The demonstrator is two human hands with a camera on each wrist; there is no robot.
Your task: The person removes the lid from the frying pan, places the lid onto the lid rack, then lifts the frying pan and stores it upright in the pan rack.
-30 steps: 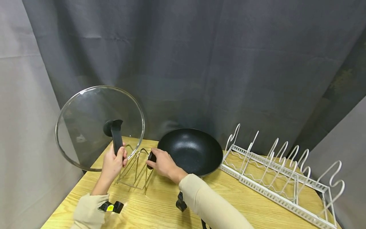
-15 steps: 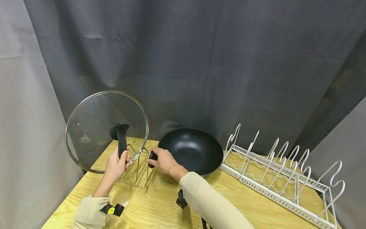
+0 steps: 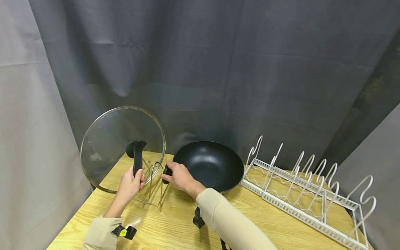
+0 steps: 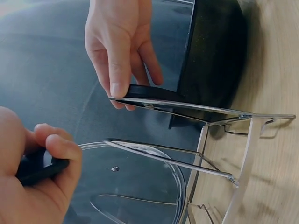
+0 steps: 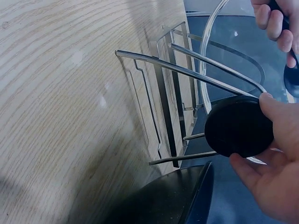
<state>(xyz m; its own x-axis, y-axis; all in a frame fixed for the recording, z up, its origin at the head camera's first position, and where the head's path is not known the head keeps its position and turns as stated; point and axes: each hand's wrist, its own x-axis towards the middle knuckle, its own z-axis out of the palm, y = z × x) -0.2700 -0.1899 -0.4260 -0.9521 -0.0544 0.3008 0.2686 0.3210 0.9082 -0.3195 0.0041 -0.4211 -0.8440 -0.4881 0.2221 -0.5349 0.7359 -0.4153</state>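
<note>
My left hand (image 3: 129,184) grips the black handle (image 3: 138,159) of a large round glass lid (image 3: 104,146) with a metal rim. The lid stands upright, and its lower right edge is down among the hoops of a small metal wire rack (image 5: 163,105). Whether the rim touches the rack's base cannot be told. At the rack's right end, my right hand (image 3: 180,177) pinches a black round disc (image 5: 239,126) between thumb and fingers. That disc lies against the top of a wire hoop, with the thumb at the hoop's tip in the left wrist view.
A black wok (image 3: 212,163) sits on the wooden table (image 3: 168,229) just right of the small rack, partly behind my right hand. Farther right stands a long white rack (image 3: 297,208) with several upright hoops. A dark curtain (image 3: 200,76) hangs behind the table.
My left hand has brought the lid to the right and downward, so its edge sits lower at the wire rack. My right hand has stayed almost still.
</note>
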